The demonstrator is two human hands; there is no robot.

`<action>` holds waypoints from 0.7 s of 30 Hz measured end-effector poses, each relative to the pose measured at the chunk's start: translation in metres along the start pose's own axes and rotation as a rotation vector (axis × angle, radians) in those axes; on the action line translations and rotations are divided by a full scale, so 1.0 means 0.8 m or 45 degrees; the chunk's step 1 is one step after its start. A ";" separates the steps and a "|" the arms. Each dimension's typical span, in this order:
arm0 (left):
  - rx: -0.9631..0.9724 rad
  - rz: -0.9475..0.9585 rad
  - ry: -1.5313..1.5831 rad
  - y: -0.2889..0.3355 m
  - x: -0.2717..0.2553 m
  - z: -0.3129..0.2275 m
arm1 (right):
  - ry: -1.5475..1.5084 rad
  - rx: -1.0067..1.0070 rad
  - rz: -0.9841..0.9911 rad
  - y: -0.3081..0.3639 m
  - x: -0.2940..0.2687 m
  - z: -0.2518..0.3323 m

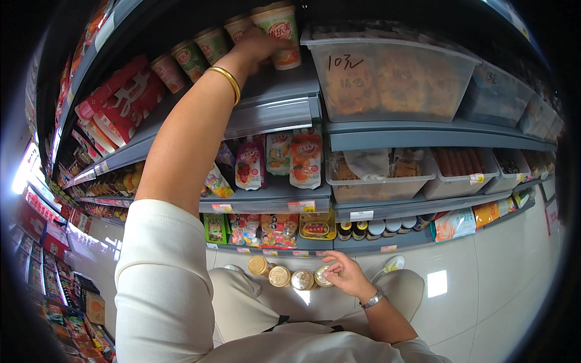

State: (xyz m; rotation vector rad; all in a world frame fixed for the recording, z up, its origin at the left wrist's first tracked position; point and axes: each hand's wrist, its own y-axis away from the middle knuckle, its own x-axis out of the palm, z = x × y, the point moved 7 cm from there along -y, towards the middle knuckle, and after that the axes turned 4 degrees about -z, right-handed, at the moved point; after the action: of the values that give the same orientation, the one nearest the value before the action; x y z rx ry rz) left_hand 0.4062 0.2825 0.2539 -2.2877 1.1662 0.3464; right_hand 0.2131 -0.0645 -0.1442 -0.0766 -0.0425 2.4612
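Note:
My left arm reaches up to the upper shelf, where my left hand [259, 49] is closed around the lower part of a tall printed drink cup [279, 27] at the shelf's right end. Several similar drink cups [212, 46] stand in a row to its left, partly behind my wrist. Down by my knees, a row of cups with gold lids [279, 276] stands above the floor tiles. My right hand [350, 277] is over the rightmost gold-lidded cup [321, 277], its fingers apart at the lid; whether they press on it is hard to tell.
Right of the cups, a clear plastic bin [393, 78] of packaged snacks sits on the shelf. A red gift box [124, 103] stands at the left. Below hang drink pouches [305, 160], with jars [375, 228] on the bottom shelf. Shelf edges [272, 118] jut toward me.

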 end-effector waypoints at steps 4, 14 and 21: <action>-0.042 0.003 0.063 0.015 0.001 -0.009 | 0.013 0.014 0.009 0.000 -0.001 -0.001; 0.795 -0.059 0.256 0.280 0.021 -0.155 | 0.258 -0.135 0.055 0.001 0.007 0.007; 1.234 0.717 0.837 0.581 0.183 -0.212 | 0.221 0.145 0.043 -0.005 0.016 -0.017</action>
State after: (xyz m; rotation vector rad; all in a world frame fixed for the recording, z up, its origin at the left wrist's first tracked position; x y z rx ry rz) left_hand 0.1154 -0.1342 0.1639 -1.1953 1.7657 -0.7016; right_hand 0.2071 -0.0531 -0.1581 -0.2420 0.1754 2.4756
